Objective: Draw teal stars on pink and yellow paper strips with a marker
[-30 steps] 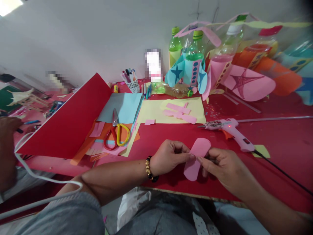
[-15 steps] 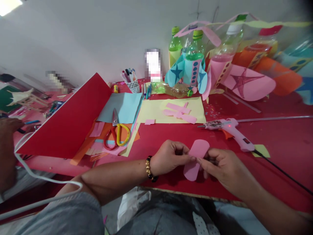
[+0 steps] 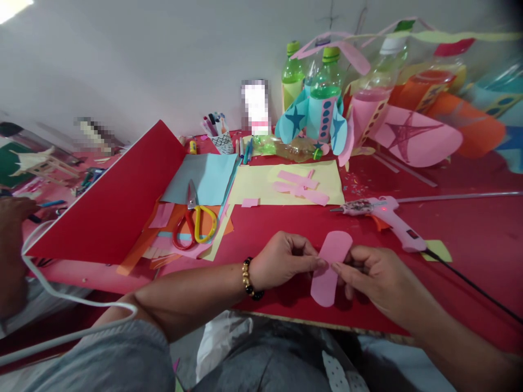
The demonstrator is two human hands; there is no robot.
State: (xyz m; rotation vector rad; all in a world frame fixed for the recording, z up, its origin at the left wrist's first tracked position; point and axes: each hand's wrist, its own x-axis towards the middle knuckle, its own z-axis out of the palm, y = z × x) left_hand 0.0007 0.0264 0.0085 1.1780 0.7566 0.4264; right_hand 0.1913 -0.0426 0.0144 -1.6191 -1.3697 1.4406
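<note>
Near the front edge of the red table, a rounded pink paper strip point(image 3: 326, 287) is pinched between both hands. My left hand point(image 3: 286, 260) grips its left edge with thumb and fingers. From the other side my right hand point(image 3: 370, 269) holds it at the middle, thumb on top; some fingertips are hidden behind it. Beyond my right hand lies a pink glue gun point(image 3: 394, 220) with a lit red light, its nozzle pointing left. Pink paper strips point(image 3: 302, 187) crossed like propeller blades rest on a pale yellow sheet point(image 3: 253, 182).
Scissors point(image 3: 194, 220) lie on paper scraps at left, beside a standing red board point(image 3: 122, 201). Decorated bottles point(image 3: 324, 117) line the back right, near a pen cup point(image 3: 222, 142). The glue gun's black cable point(image 3: 469, 281) runs right. Another person's hand point(image 3: 18, 209) is at far left.
The pink strip has turned slightly, its lower end swinging a little to the right. Both hands keep their pinch on it and have barely moved.
</note>
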